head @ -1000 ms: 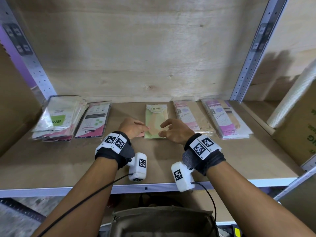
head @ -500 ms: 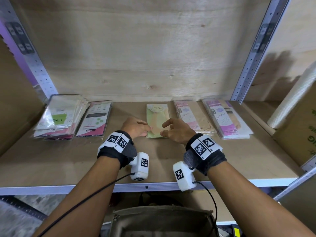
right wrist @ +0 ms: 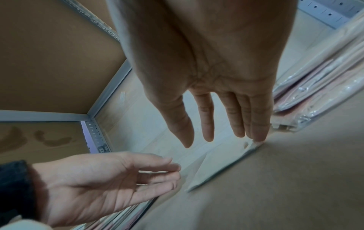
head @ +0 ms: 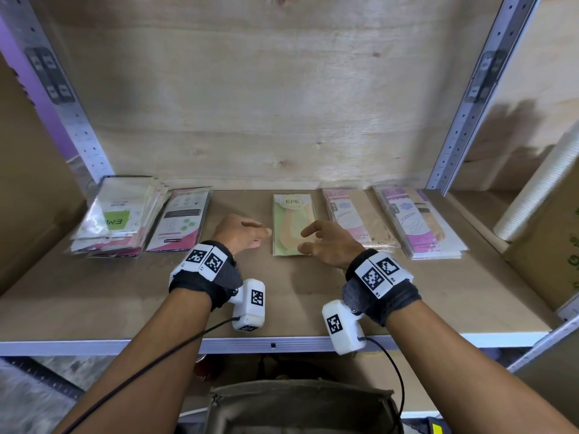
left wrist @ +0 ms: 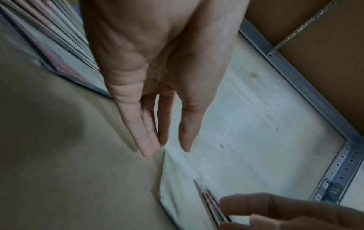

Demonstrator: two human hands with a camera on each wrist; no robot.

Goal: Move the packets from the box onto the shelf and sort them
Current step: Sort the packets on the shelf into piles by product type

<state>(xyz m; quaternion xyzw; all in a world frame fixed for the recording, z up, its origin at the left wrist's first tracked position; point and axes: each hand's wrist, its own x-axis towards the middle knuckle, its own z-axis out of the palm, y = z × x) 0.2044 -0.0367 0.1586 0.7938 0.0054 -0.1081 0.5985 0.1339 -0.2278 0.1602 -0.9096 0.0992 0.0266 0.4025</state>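
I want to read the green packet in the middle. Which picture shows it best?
The head view: the green packet lies flat between both hands, its whole front showing, with "ENE" readable at the top. The left wrist view shows only a pale, blurred corner; the right wrist view shows only its edge, no print.

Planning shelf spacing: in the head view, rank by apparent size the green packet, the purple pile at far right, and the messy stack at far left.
1. Left stack, largest.
2. Purple pile.
3. Green packet, smallest.
The first two look close; wide-angle distortion makes their order unsure.
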